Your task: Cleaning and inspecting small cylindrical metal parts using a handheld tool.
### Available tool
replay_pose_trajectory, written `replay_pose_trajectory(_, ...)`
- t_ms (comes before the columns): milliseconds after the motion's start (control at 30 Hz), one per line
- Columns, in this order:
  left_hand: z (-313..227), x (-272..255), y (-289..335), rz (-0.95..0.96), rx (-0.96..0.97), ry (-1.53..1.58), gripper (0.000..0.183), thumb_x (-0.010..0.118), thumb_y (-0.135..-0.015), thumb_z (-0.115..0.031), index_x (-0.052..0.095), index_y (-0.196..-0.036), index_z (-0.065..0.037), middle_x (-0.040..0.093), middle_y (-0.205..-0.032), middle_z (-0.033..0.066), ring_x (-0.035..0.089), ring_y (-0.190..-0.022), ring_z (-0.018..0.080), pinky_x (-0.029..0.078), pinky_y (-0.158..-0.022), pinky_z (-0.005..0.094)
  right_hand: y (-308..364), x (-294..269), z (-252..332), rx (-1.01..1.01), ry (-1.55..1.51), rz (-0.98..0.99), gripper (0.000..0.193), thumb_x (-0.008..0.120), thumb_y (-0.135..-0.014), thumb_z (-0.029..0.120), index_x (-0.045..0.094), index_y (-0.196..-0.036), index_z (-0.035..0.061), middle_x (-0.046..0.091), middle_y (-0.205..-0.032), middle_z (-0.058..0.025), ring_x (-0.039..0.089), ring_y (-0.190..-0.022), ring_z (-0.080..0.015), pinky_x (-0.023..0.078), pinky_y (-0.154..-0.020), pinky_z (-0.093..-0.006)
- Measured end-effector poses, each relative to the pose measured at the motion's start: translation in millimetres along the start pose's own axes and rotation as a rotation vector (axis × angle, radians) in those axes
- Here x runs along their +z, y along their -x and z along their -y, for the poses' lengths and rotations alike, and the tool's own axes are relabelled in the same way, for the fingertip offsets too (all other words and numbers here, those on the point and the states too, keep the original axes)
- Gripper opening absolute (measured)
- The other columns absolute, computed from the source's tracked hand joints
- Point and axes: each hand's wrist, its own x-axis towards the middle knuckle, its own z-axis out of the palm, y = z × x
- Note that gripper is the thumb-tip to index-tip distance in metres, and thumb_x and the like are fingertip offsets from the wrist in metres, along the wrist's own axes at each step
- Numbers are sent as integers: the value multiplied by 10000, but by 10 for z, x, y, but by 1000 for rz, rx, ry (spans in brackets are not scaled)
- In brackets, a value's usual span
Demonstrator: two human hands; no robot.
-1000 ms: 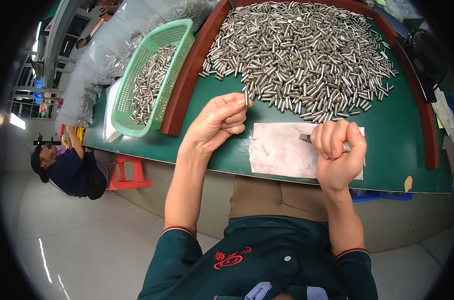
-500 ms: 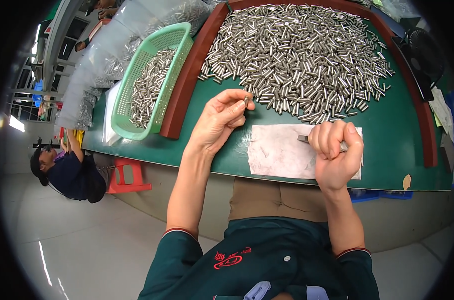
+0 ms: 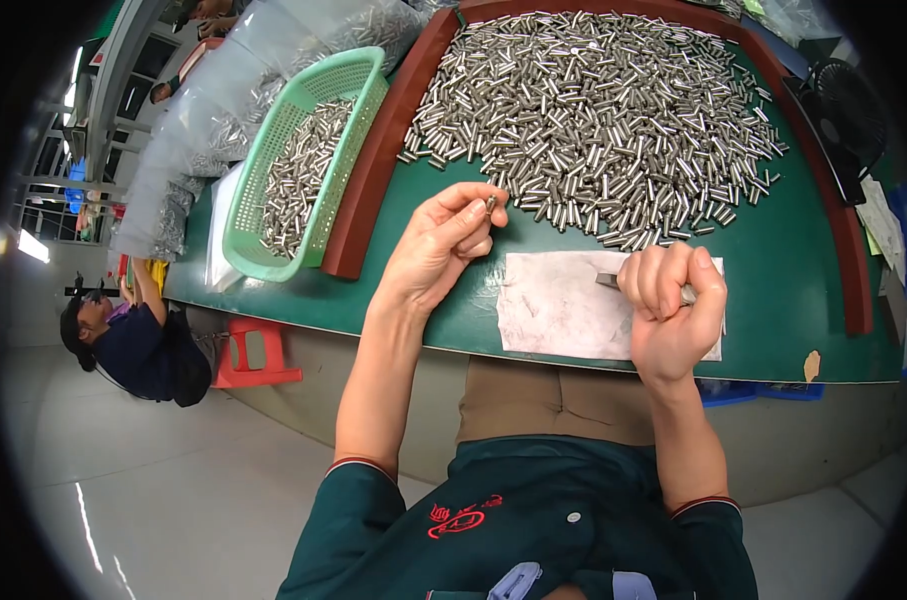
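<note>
Left hand: my left hand (image 3: 435,245) pinches one small silver metal cylinder (image 3: 490,204) between thumb and forefinger, raised just off the green worktop (image 3: 783,270).
Right hand: my right hand (image 3: 671,300) is fisted round a thin grey metal tool (image 3: 609,281), over the stained white cloth (image 3: 558,305).
Pile: the heap of loose silver cylinders (image 3: 593,120) lies just beyond both hands.
Basket: the green plastic basket (image 3: 358,75) sits left of the brown wooden rail (image 3: 368,200).
Risk: I judge the light pinch could let the cylinder drop back into the heap.

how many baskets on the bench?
1: green mesh basket at bench's left, beside the red-brown rail, holding metal pins. Others may be hidden beyond the frame.
</note>
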Motion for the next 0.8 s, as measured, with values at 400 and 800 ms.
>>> replay_pose_trajectory(400,-28,178,-79,-86,71,-386,250,464,-887,-225,510,-744,-25,421,-623,-11,304,-527,36,243,-473,183,-9,-30,-19,-14,-1,6,374,279,-865,155,263,-500,78,265,-438,-12,208,-422,-100,203,-423,-259)
replay_pose_trajectory(800,94,464,-198,-192,261,-1206,131,633,-751,-89,556,-774,15,420,-541,-15,364,-494,52,328,-455,231,-2,-3,-2,5,-16,-18,377,285,-862,161,266,-495,79,260,-446,-8,221,-429,-100,212,-430,-262)
